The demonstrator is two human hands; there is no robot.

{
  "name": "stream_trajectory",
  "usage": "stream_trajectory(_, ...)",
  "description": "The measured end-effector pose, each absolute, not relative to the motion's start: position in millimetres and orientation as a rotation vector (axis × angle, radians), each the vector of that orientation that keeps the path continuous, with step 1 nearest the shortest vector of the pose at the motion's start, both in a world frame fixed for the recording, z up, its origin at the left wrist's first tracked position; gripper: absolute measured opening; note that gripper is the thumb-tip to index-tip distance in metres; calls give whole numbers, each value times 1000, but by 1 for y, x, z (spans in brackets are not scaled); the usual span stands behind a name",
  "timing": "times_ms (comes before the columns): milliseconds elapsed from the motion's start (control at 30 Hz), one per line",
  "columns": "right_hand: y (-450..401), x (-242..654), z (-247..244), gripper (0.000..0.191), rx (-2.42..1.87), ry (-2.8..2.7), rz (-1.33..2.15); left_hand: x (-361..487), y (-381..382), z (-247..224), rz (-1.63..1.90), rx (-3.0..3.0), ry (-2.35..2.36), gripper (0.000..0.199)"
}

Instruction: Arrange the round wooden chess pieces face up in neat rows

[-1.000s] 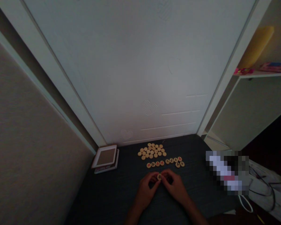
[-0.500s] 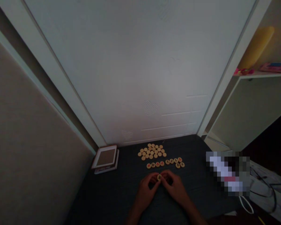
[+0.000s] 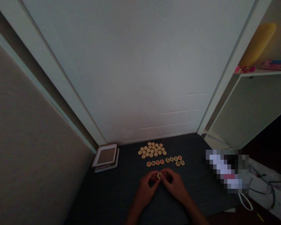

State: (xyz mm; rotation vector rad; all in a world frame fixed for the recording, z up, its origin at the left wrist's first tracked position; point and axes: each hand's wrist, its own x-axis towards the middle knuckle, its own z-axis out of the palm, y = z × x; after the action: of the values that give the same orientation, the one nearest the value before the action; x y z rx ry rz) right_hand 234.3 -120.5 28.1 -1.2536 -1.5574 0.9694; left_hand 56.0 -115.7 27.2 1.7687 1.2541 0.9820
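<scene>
The left hand (image 3: 146, 187) and right hand (image 3: 175, 184) together pinch one round game piece (image 3: 159, 175), equally near both, just nearer the person than the marked pieces (image 3: 157, 162) on the tabletop (image 3: 121, 187).

Fingers (image 3: 166, 170) partly cover the held disc (image 3: 159, 175), its marking unreadable.

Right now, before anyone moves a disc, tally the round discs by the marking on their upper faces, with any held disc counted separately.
Plain discs on the table: 21
Red-marked discs on the table: 4
Dark-marked discs on the table: 6
Held disc: 1
Total: 32
</scene>
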Motion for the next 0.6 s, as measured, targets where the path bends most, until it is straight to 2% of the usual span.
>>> stream_trajectory(600, -120, 236, 33, 32, -1271, -1581, 976, 57, -115, 30, 973, 1771, 1252, 24)
